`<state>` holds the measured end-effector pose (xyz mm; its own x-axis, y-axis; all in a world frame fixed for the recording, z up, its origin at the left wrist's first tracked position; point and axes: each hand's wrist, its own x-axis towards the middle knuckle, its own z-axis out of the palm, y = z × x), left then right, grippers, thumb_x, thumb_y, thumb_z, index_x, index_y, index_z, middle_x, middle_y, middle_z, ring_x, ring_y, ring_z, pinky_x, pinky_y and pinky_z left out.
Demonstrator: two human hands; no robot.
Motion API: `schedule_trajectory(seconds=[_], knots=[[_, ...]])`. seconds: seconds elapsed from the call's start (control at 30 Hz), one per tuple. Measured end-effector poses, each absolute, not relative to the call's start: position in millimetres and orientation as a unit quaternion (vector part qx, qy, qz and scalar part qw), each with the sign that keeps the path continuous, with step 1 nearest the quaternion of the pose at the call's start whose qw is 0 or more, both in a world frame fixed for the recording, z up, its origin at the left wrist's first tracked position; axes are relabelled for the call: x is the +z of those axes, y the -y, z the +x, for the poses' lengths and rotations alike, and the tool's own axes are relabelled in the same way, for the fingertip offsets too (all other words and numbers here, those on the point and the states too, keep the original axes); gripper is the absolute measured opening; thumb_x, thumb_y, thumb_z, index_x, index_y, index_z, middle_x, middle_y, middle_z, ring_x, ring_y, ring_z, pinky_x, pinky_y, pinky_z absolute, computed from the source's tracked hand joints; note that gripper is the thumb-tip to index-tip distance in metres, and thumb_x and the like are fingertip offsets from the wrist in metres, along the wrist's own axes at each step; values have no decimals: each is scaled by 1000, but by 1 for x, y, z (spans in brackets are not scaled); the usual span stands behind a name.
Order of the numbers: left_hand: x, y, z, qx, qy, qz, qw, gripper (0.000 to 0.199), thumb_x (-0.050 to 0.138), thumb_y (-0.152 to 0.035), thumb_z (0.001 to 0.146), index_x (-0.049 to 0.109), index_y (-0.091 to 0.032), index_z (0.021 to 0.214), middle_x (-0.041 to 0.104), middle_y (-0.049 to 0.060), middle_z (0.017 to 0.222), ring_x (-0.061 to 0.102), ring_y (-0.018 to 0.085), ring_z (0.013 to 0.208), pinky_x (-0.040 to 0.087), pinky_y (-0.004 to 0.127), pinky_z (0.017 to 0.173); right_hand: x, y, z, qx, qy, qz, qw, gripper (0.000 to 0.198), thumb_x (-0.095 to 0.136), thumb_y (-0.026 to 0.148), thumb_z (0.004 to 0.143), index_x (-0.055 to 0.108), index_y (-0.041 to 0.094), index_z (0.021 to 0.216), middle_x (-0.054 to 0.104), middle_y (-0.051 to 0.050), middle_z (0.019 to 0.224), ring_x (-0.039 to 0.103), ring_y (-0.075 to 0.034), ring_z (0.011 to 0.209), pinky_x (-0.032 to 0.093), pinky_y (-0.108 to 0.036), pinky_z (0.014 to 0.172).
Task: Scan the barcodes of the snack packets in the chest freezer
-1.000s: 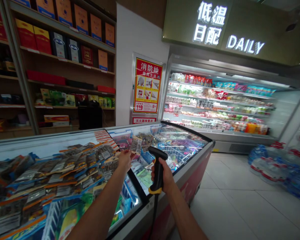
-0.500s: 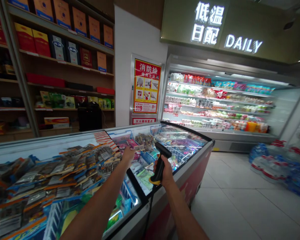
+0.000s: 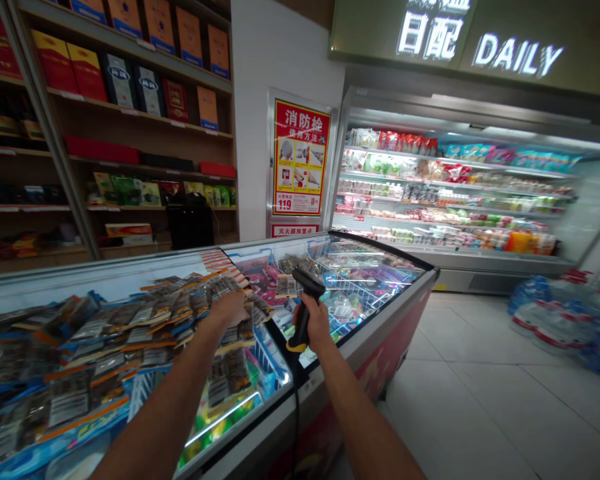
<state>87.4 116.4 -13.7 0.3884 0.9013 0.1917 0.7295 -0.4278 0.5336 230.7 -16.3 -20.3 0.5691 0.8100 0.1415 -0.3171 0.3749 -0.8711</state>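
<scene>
My right hand [image 3: 316, 325] is wrapped round the grip of a black and yellow barcode scanner [image 3: 307, 303], its head pointing away to the left and its cable hanging down. To the left, my left hand [image 3: 230, 309] is closed at the right end of a pile of clear food packets [image 3: 145, 313] with orange and blue edges. Its fingertips are partly hidden, but a food packet [image 3: 259, 308] appears to be in its grasp. Beyond the scanner head, a single labelled packet [image 3: 286, 285] lies over the freezer's glass.
The packets lie on top of a chest freezer [image 3: 380, 327] with glass lids and blue wire baskets [image 3: 350, 303] inside. Shelves of boxes [image 3: 125, 83] stand behind at the left. A lit open fridge [image 3: 460, 193] is at the back right. Bundled water bottles [image 3: 555, 310] stand on the tiled floor.
My left hand has drawn back leftward from over the glass onto the packet pile; one labelled packet stays behind there. The scanner has shifted slightly left in my right hand. The view has tilted down.
</scene>
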Motion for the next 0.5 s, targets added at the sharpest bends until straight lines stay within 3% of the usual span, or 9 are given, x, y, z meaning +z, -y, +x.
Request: schedule_trajectory(seconds=[0.13, 0.27, 0.5], knots=[[-11, -117, 89, 229, -497, 814, 194, 20, 65, -11, 36, 57, -18, 53, 63, 10, 81, 52, 30, 93, 36, 34, 78, -21, 16, 227, 370, 294, -436, 766, 24, 54, 38, 63, 48, 15, 59, 49, 4, 40, 44, -9, 30, 31, -20, 29], [-4, -120, 83, 267, -481, 797, 248, 14, 64, -10, 38, 54, -18, 44, 62, 5, 63, 56, 26, 80, 37, 30, 73, -20, 20, 227, 371, 283, -441, 767, 24, 54, 38, 63, 48, 15, 59, 49, 3, 41, 45, -9, 30, 32, -20, 30], [5, -125, 93, 484, -466, 624, 399, 6, 58, -21, 56, 54, -18, 53, 50, -3, 47, 52, 15, 55, 37, 24, 56, -17, 39, 233, 372, 279, -435, 771, 28, 55, 40, 63, 52, 14, 75, 51, 4, 42, 46, -10, 32, 32, -19, 31]])
